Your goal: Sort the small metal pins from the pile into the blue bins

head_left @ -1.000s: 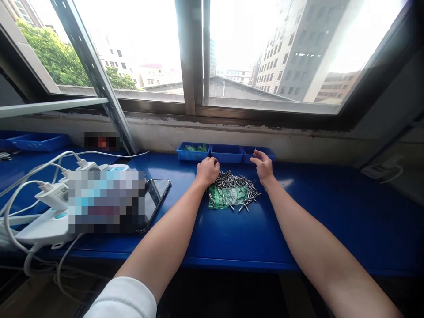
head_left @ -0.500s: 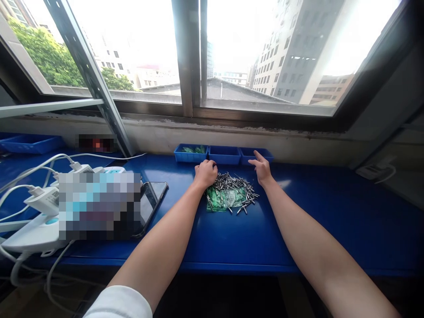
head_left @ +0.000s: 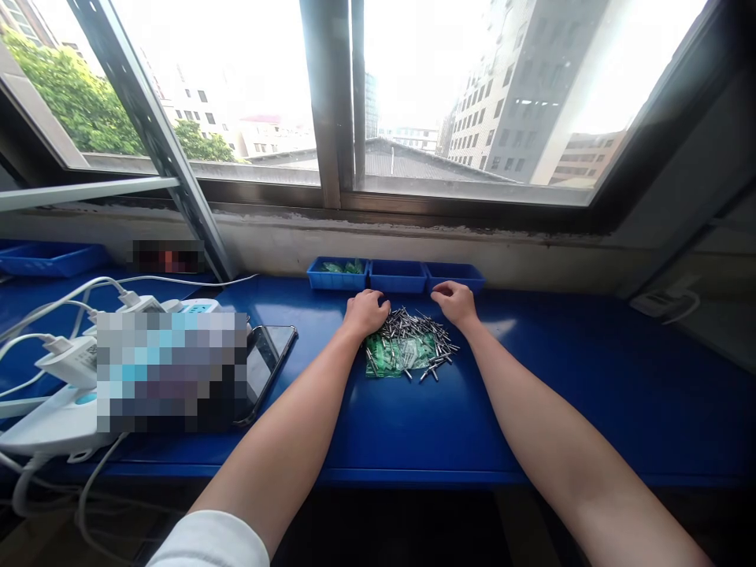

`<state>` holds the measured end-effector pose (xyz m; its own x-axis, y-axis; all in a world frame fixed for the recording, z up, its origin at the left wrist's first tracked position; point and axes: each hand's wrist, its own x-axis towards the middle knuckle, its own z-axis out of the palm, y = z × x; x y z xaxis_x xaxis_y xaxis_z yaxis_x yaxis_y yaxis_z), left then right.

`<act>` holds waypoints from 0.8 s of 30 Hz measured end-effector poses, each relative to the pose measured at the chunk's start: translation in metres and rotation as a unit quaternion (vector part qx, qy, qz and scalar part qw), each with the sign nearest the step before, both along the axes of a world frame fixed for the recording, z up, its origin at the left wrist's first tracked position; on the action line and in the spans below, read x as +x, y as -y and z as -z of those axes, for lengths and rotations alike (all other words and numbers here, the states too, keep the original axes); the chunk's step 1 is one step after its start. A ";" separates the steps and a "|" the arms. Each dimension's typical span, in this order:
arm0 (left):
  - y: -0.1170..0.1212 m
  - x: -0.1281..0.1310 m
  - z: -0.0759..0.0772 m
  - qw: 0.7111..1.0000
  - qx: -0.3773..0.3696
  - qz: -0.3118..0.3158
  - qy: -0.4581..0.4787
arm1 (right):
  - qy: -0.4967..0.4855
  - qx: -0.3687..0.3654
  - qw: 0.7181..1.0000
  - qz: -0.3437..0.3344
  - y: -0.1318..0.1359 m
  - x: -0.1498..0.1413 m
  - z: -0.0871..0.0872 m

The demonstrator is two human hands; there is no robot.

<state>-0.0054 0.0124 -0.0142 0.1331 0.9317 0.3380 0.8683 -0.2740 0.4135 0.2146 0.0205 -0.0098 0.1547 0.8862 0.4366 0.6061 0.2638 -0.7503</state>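
Observation:
A pile of thin metal pins (head_left: 440, 340), dark and silvery, lies loose on the blue tabletop. Beneath and among the pins is a green plastic bag (head_left: 383, 362), clear in parts. My left hand (head_left: 366, 313) rests at the pile's upper left edge, fingers curled down; what they hold, if anything, is hidden. Just past the pile's upper right side is my right hand (head_left: 457, 305), its thumb and forefinger curved towards each other with a small gap. Behind the hands stand a blue bin holding green packets (head_left: 338, 273), a middle blue bin (head_left: 398, 277) and a right blue bin (head_left: 466, 276).
On the left of the blue table (head_left: 407, 441) lie a phone (head_left: 265, 366) and a white power strip (head_left: 50, 421) with plugged chargers and cables. A metal shelf post (head_left: 198, 220) rises near the window. More blue trays (head_left: 59, 258) stand at far left.
My right hand has drawn back from the right bin towards the pile, and its spread thumb and forefinger have come closer together. My left hand stays at the pile's edge.

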 end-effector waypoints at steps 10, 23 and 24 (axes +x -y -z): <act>0.000 0.000 0.001 1.000 -0.003 -0.010 -0.006 | 0.187 -0.147 0.968 -0.078 0.002 -0.017 0.003; 0.016 0.010 -0.011 0.994 0.084 0.070 0.013 | -0.049 -0.031 0.988 -0.141 0.007 -0.028 0.001; 0.018 0.011 -0.012 0.992 0.093 0.087 0.012 | -0.074 -0.023 0.984 -0.159 0.007 -0.030 0.001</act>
<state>0.0056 -0.0057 -0.0026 0.2766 0.8166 0.5067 0.7920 -0.4923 0.3611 0.1850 0.0132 -0.0105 -0.0744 0.9185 0.3883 0.3820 0.3859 -0.8397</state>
